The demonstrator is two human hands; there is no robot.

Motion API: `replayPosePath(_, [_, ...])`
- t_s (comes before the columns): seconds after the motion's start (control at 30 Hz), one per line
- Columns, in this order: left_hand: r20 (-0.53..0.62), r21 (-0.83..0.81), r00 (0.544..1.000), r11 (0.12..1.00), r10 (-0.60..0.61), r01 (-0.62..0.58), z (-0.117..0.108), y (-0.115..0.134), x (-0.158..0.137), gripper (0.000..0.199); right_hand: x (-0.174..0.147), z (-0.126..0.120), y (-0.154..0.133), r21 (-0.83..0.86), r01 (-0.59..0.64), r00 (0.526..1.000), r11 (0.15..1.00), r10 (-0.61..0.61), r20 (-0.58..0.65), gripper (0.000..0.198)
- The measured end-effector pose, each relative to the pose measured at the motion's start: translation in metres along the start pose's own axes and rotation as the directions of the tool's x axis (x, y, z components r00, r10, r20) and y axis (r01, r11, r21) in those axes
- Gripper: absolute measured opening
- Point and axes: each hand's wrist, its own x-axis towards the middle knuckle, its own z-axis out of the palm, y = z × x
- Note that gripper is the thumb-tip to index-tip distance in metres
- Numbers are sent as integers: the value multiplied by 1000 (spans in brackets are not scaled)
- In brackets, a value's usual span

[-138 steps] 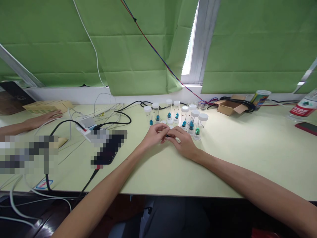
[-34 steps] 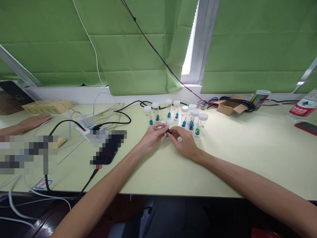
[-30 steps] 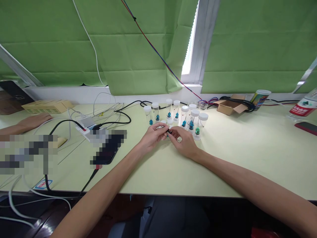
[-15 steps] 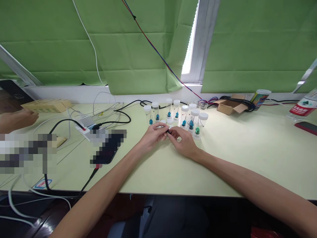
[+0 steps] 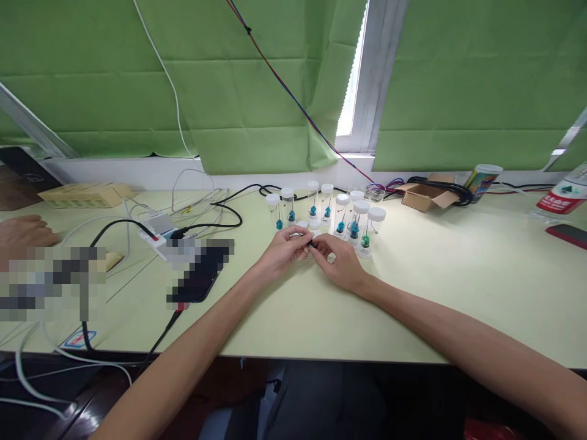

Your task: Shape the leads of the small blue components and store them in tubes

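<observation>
My left hand (image 5: 282, 252) and my right hand (image 5: 338, 263) meet fingertip to fingertip over the pale green table (image 5: 413, 293). Between them they pinch a small dark part (image 5: 312, 244); what it is stays too small to tell. Just behind my fingers stand several clear vials with white caps (image 5: 342, 217), each with a blue or green bead on a thin pin inside. A loose white cap (image 5: 314, 225) lies by my fingertips.
A power strip (image 5: 158, 231) with black and white cables and a dark phone (image 5: 198, 280) lie to the left. Another person's hand (image 5: 22, 232) rests at the far left. An open cardboard box (image 5: 424, 197), a can (image 5: 479, 181), a bottle (image 5: 564, 197) and a red phone (image 5: 567, 234) sit at the right.
My hands stay together on the small part, fingers shifting only slightly. The other person's hand at the far left has drawn back toward the left edge.
</observation>
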Motion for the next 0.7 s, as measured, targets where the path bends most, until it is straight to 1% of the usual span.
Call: replayPosePath(0.7, [2,60,1000,998,28,-28,-3,-4,2,28,-1,0,2,15,-5,999,1000,4,36,8])
